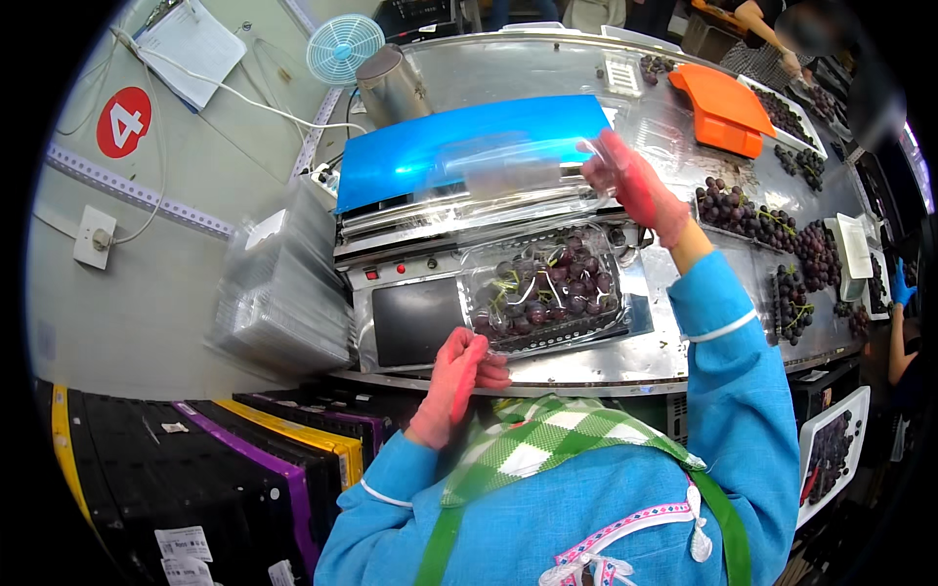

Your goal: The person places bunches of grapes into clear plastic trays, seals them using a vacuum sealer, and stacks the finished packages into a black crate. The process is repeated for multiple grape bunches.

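A clear plastic container of dark grapes (pixel 546 293) rests on the metal front of a wrapping machine with a blue cover (pixel 469 146). My left hand (pixel 456 377), in a pinkish-red glove, is at the container's front left corner, with thumb and fingers on its edge. Higher up on the right, my right hand (pixel 632 183), gloved alike, pinches the edge of a blurred clear plastic piece (pixel 506 172) over the machine. Whether that piece is film or a lid is not plain. Bright reflections partly hide the grapes.
Stacked clear plastic containers (pixel 282 293) stand left of the machine. An orange scale (pixel 722 110) and several grape bunches (pixel 755 220) are to the right. Black crates (pixel 190 469) sit below left. A fan (pixel 344 47) and metal canister (pixel 392 88) stand behind. Other people work at right.
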A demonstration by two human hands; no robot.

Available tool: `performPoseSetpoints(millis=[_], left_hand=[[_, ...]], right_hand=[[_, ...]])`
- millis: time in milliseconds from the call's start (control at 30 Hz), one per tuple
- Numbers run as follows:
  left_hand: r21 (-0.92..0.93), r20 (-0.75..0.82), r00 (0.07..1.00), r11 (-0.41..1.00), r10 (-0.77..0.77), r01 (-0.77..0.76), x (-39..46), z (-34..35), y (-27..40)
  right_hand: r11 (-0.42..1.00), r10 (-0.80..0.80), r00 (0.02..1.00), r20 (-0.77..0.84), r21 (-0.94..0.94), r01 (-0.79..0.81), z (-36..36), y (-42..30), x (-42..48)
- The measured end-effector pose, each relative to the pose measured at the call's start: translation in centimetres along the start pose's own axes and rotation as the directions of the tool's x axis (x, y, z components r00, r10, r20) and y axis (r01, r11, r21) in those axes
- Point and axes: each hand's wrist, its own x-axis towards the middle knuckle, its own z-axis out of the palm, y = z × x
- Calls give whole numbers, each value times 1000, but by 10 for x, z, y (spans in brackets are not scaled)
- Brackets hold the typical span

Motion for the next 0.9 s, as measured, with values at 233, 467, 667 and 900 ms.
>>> performPoseSetpoints(millis=[233, 467, 667, 900], left_hand=[[-207, 213, 975, 978, 54, -9, -6, -12, -2], [33, 181, 980, 997, -81, 76, -10, -10, 10], [92, 169, 979, 991, -116, 102, -3, -7, 13], [186, 155, 986, 982, -67, 38, -7, 1, 10]], right_hand=[[207, -542, 812, 218, -901, 380, 37, 31, -98], [790, -18, 873, -488, -542, -287, 71, 83, -179], [874, 397, 830, -393, 437, -211, 76, 80, -190], [842, 199, 874, -444, 533, 79, 75, 124, -199]])
